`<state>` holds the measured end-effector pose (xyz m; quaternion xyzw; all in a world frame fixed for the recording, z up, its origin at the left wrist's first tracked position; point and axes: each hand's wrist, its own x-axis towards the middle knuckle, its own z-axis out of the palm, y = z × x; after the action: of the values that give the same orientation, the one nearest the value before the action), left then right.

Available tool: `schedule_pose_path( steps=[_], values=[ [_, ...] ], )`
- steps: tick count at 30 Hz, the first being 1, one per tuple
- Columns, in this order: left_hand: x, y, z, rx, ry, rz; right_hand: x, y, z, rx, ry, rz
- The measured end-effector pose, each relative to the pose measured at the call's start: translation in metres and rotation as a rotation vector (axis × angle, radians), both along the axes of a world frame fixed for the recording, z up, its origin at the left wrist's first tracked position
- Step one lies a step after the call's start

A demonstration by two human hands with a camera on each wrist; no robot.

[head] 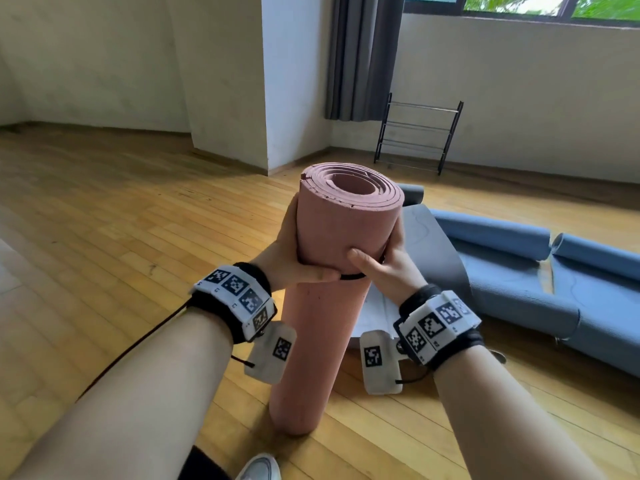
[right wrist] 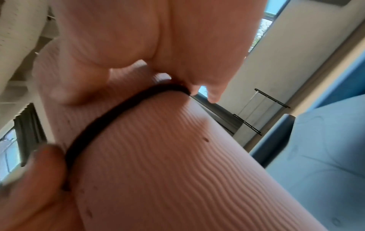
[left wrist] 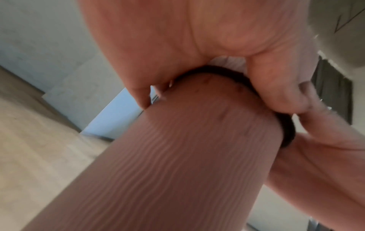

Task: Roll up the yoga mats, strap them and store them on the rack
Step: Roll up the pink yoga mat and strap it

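While the rolled pink ribbed foam yoga mat (head: 332, 258) stands nearly upright on the wooden plank floor (head: 104, 237), both hands clasp it below its top end. At the mat's left side, the left hand (head: 294, 254) wraps round the roll, thumb laid across the front. Opposite it, the right hand (head: 388, 268) grips the mat's right side, thumb pressed on the front too. Between the two thumbs a thin black elastic band (right wrist: 126, 106) circles the mat, and both hands touch it. Behind and right of the mat, blue foam yoga mats (head: 519, 271) lie partly rolled on the floor. Farther behind the mat, against the wall, stands a black metal tiered rack (head: 417, 136).
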<state>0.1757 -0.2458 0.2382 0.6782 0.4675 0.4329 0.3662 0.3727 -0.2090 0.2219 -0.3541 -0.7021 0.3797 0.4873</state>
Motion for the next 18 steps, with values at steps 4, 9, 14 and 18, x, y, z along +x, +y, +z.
schedule_pose_path(
  steps=[4,9,14,18],
  values=[
    [0.002,-0.007,-0.029,-0.056,0.055,0.009,0.014,-0.002,-0.022,-0.072,-0.065,0.075],
    [-0.002,-0.01,-0.035,0.0,0.011,0.034,0.016,-0.007,-0.004,-0.022,-0.032,0.098],
    [-0.004,-0.009,-0.032,0.028,-0.038,0.004,0.012,-0.004,-0.011,-0.038,0.038,0.057],
    [-0.001,-0.007,-0.054,0.047,-0.016,0.057,0.012,-0.006,-0.049,-0.072,-0.143,0.077]
  ],
)
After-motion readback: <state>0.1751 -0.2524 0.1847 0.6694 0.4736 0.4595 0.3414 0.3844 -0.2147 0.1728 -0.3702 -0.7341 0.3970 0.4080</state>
